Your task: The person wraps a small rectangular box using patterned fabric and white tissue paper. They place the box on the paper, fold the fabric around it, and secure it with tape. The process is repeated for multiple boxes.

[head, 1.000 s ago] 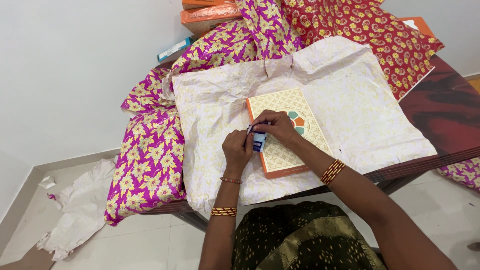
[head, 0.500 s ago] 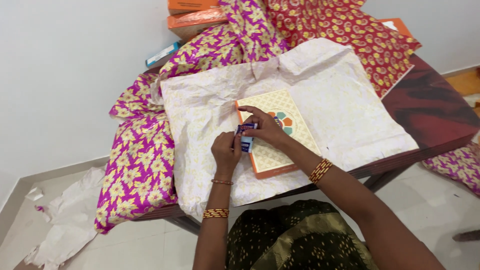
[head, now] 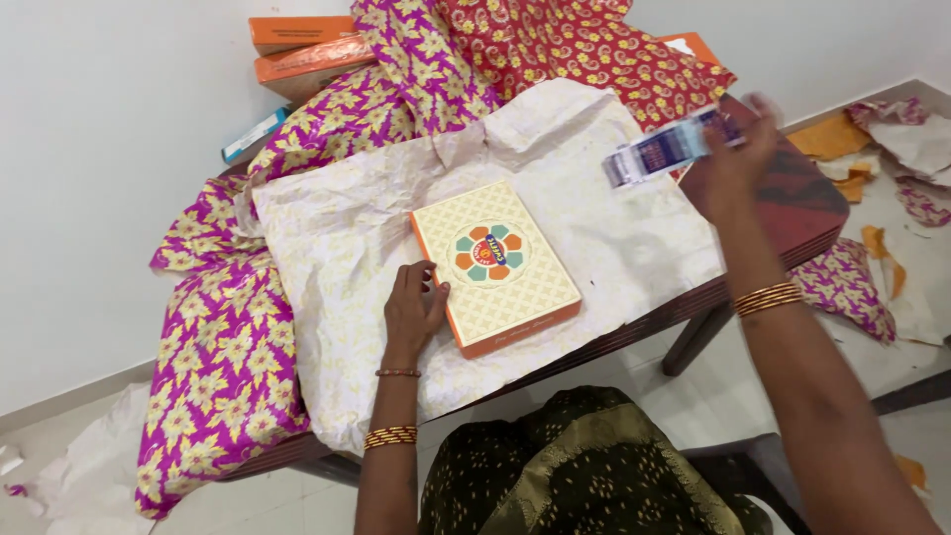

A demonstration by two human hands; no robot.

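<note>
Cream patterned box (head: 495,266) with orange sides and a flower emblem lies at frame centre on one pale crumpled wrapping sheet (head: 634,223), and the left hand (head: 414,309) rests with loose fingers against its left edge. Raised at upper right, the right hand (head: 738,159) grips a small blurred blue-and-white packet (head: 666,149). Two orange boxes (head: 302,50) are stacked at upper left beside a narrow blue-and-white carton (head: 254,134), amid magenta paper (head: 223,357) and red paper (head: 584,45).
</note>
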